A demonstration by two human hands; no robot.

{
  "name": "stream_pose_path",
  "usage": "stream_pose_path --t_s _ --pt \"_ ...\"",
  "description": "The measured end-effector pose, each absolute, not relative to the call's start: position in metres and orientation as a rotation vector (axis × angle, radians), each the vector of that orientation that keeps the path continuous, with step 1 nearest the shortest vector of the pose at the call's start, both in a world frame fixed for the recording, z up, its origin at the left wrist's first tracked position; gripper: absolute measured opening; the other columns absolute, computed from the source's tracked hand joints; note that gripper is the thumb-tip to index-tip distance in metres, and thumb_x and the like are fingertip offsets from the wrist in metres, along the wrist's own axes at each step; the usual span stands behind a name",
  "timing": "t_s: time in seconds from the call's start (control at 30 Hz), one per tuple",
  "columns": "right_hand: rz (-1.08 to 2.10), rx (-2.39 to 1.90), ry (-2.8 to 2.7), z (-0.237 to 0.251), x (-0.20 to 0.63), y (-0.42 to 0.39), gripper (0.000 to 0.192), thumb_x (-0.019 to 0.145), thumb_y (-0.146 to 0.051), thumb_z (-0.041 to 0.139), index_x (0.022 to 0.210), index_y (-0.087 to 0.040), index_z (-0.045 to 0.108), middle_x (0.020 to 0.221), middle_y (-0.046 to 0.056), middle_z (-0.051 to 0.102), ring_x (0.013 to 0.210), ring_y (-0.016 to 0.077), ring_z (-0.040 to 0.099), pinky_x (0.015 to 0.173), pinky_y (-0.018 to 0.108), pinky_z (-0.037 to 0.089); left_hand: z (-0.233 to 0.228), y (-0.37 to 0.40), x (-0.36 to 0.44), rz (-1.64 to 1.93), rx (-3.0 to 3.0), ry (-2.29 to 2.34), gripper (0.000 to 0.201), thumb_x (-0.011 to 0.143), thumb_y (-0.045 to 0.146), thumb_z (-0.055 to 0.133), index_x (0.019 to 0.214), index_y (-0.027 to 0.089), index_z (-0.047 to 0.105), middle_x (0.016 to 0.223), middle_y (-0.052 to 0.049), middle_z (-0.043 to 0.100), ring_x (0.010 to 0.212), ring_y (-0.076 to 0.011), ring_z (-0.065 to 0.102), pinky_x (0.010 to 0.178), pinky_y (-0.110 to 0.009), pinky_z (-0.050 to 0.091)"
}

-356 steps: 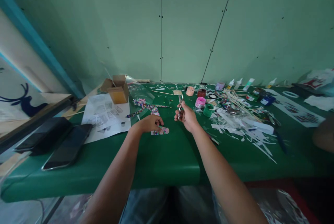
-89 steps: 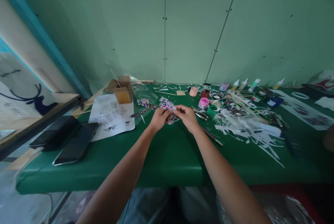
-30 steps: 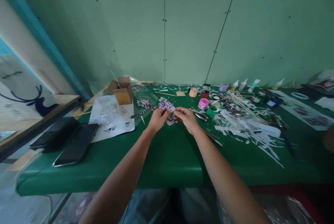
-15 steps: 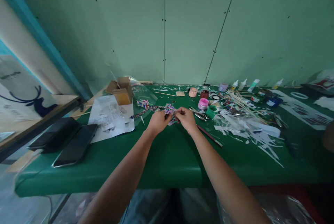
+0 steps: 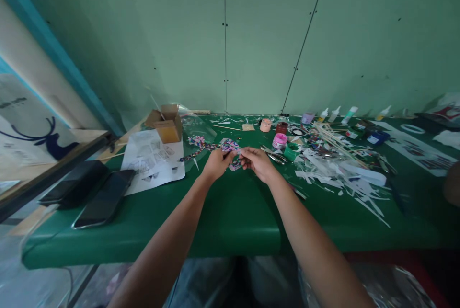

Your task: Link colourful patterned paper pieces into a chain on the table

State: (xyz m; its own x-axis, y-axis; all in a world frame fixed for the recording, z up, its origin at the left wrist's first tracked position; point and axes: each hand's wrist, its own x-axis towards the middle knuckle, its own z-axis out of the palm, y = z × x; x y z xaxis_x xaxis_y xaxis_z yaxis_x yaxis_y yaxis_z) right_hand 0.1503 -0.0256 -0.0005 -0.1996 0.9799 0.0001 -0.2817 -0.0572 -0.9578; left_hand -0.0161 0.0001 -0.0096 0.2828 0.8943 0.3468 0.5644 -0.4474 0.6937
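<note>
While both hands meet over the middle of the green covered tabletop [image 5: 230, 217], left to right it goes: two dark phones [image 5: 98, 198] at the near left edge, white printed sheet [image 5: 153, 159], small open cardboard box [image 5: 166, 123] behind it. Left hand [image 5: 216, 163] comes next, fingers closed in a pinch on the left end of a small multicoloured patterned paper cut-out [image 5: 233, 154]. Cut-out sits between the two hands, lifted just above the tabletop, long axis roughly left-right across the view, running from one hand to the other. Right hand [image 5: 258, 162] pinches its right end, fingers closed on it too; both hands about equally near, neither freer than the other. A longer strip of the same patterned paper [image 5: 199, 147] lies just behind the left hand. Metal scissors [image 5: 275, 156] lie just right of the right hand, apart from it. Further right: pink paint pot [image 5: 279, 141], green tape roll [image 5: 292, 151], white paper scraps [image 5: 341, 178], wooden skewers [image 5: 332, 138], small glue bottles [image 5: 336, 114] near the wall.
</note>
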Motion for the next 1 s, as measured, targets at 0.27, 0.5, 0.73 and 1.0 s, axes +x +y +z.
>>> stream_pose_path --t_s 0.27,0.5,0.73,1.0 --pt "1.473 -0.914 -1.207 0.0 0.154 -0.025 0.03 0.067 -0.044 0.07 0.073 -0.017 0.061 0.064 -0.003 0.055 0.056 0.0094 0.052 0.052 0.022 0.04 -0.01 0.001 -0.017 0.987 2.143 1.325 0.043 0.086 0.044 0.044 0.055 0.016 0.052 0.048 0.0 0.052 0.048 -0.0105 0.047 0.05 -0.023 0.033" --pt "1.055 -1.108 -1.396 -0.004 0.15 -0.02 0.03 0.068 -0.046 0.068 0.068 -0.017 0.06 0.06 -0.003 0.054 0.053 0.0103 0.047 0.052 0.023 0.038 -0.009 -0.002 -0.014 0.883 2.238 1.343 0.04 0.087 0.042 0.045 0.056 0.016 0.052 0.05 0.0 0.052 0.049 -0.0105 0.047 0.05 -0.023 0.031" --pt "0.855 -1.097 -1.176 -0.014 0.157 -0.008 0.024 0.069 -0.04 0.065 0.076 -0.02 0.054 0.06 -0.002 0.054 0.049 0.0135 0.052 0.047 0.026 0.042 -0.007 0.003 -0.028 1.019 2.307 1.695 0.022 0.088 0.025 0.044 0.095 0.022 0.065 0.093 -0.005 0.067 0.085 -0.0179 0.061 0.075 -0.027 0.043" --pt "0.999 -1.052 -1.053 -0.013 0.155 -0.008 0.037 0.067 -0.036 0.063 0.099 -0.018 0.058 0.057 -0.005 0.051 0.046 0.0109 0.049 0.042 0.024 0.04 -0.018 0.021 -0.045 0.652 2.236 2.082 0.049 0.081 0.02 0.047 0.129 0.029 0.051 0.133 -0.006 0.053 0.124 -0.0279 0.044 0.101 -0.046 0.034"
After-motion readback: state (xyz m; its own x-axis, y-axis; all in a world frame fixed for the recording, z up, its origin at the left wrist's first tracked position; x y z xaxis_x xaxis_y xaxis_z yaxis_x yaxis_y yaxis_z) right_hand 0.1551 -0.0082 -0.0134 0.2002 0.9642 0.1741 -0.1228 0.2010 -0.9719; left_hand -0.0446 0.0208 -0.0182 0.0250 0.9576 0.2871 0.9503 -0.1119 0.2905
